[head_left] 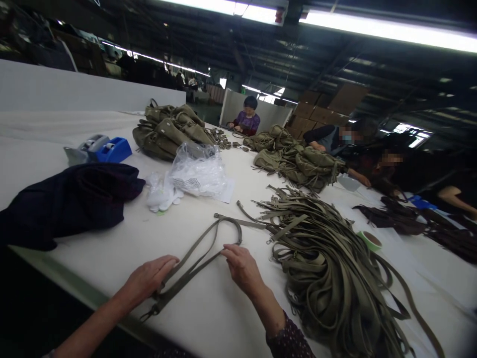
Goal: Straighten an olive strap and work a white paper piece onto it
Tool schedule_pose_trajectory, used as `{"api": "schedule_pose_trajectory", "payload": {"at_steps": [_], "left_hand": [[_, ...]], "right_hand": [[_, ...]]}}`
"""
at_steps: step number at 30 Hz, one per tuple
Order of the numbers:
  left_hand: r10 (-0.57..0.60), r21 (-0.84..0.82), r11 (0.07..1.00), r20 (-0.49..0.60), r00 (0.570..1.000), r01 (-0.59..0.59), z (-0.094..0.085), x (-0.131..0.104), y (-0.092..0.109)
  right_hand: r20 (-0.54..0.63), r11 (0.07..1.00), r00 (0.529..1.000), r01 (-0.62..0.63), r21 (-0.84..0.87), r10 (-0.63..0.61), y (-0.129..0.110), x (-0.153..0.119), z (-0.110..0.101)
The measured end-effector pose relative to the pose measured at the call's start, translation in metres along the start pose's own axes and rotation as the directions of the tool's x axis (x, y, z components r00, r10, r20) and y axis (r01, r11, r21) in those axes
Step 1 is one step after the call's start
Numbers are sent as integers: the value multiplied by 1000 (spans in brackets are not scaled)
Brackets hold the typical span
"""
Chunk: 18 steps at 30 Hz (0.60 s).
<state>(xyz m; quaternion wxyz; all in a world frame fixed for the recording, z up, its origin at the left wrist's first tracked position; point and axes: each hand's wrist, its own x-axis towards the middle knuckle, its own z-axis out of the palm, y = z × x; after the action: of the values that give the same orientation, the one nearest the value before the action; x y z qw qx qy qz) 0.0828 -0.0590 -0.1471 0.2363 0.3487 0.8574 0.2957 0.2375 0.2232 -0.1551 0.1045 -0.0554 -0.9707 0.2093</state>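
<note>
Both hands, left hand [149, 278] and right hand [242, 266], pinch one olive strap [197, 253].

Right hand [242, 268] wears dark dotted sleeve [288, 343].
</note>
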Motion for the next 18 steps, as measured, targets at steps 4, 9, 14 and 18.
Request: {"api": "schedule_pose_trajectory", "payload": {"at_steps": [4,9,14,18], "left_hand": [[16,4,1000,-81,997,-16,4,-16,-5],[91,144,987,-166,982,-67,21,-25,-3],[163,179,974,-136,977,-138,26,-19,-7],[207,146,970,-96,974,-192,25,-21,-17]], "right_hand": [[40,997,999,-25,-76,28,18,15,6],[82,991,992,-85,-104,94,28,23,6],[75,984,989,-114,-137,125,34,14,3],[91,984,989,-102,-147,116,44,5,2]]}}
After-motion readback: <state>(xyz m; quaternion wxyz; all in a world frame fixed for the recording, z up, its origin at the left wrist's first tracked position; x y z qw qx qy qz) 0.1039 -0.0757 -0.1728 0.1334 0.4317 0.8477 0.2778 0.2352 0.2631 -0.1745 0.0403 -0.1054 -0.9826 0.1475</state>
